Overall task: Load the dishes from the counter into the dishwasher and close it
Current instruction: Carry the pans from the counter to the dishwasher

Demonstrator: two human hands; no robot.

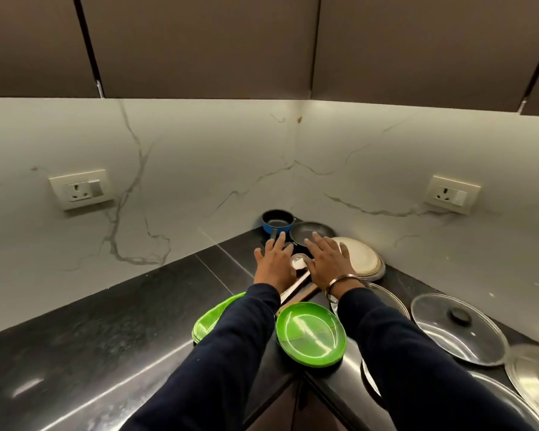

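Item: ladle [297,263] | lay on table [112,331] between my left hand [276,259] and right hand [329,259], both spread flat, holding nothing | judged light, stiff, slippery steel | grasp by handle.

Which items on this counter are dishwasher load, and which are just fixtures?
Load: blue saucepan, dark frying pan, cream plate stack, green plates, glass lid, ladle lying between the left hand and right hand.

Not part of it: wall sockets, upper cabinets.
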